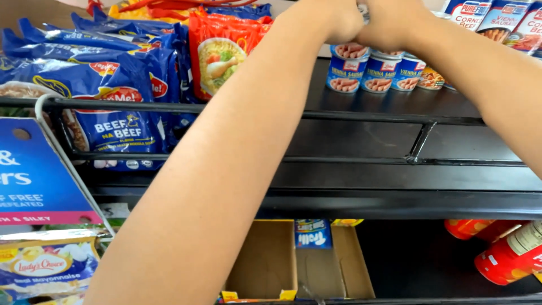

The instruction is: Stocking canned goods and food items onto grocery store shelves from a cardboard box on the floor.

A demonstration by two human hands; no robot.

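Forearms fill the near view, both reaching up and away toward 12 o'clock. Below them, at 6 o'clock, an open cardboard box sits on the lower shelf, mostly empty. Red cans lie on their sides at 4 o'clock. Mayonnaise pouches at 8 o'clock, under a blue sign.

Middle distance: black shelf with a wire rail along its front edge. Blue noodle packs stand at 10 o'clock, orange noodle packs just beside them toward 11.

Far: left hand and right hand meet at 12 o'clock, fingers curled together around something small. Only a sliver shows between them; probably a can, but I cannot tell for certain. Both hands read as closed on it.

Sausage cans stand stacked directly beneath the hands, touching one another. More tins at 1 o'clock.

Handling judgement: small metal cans, stiff, fairly dense for their size, smooth paper labels, a little slippery. Not fragile, though they dent if dropped. Best held around the side wall, fingers opposite thumb, or by the top rim when lifting off a stack. Stack looks easy to topple.
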